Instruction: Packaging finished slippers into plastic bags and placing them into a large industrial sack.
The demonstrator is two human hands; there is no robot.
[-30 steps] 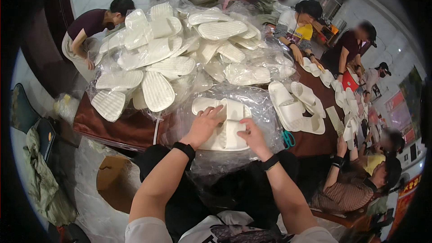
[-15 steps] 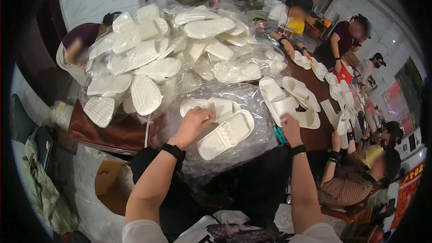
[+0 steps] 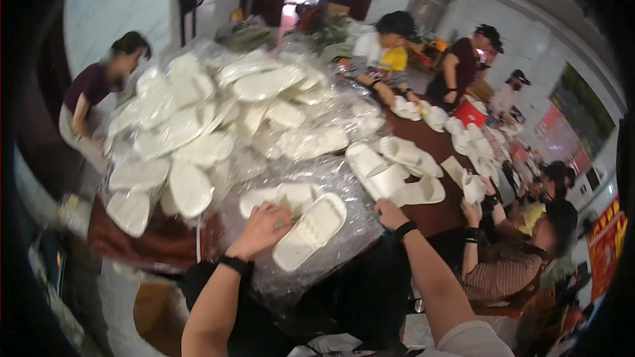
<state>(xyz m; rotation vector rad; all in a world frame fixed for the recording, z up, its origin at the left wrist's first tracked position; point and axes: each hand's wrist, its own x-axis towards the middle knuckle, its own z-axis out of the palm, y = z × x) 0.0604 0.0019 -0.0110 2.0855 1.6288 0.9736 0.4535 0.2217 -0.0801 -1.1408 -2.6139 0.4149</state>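
Bare forearms, 2 black wristbands [image 3: 233,265], white short sleeve [image 3: 471,340] at right shoulder.

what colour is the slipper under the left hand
White, or off-white; the slipper by the left hand shows in the head view.

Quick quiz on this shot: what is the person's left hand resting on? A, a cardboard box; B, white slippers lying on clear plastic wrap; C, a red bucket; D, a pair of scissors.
B: the left hand lies on white slippers spread over crinkled clear plastic wrap at the near edge of the table.
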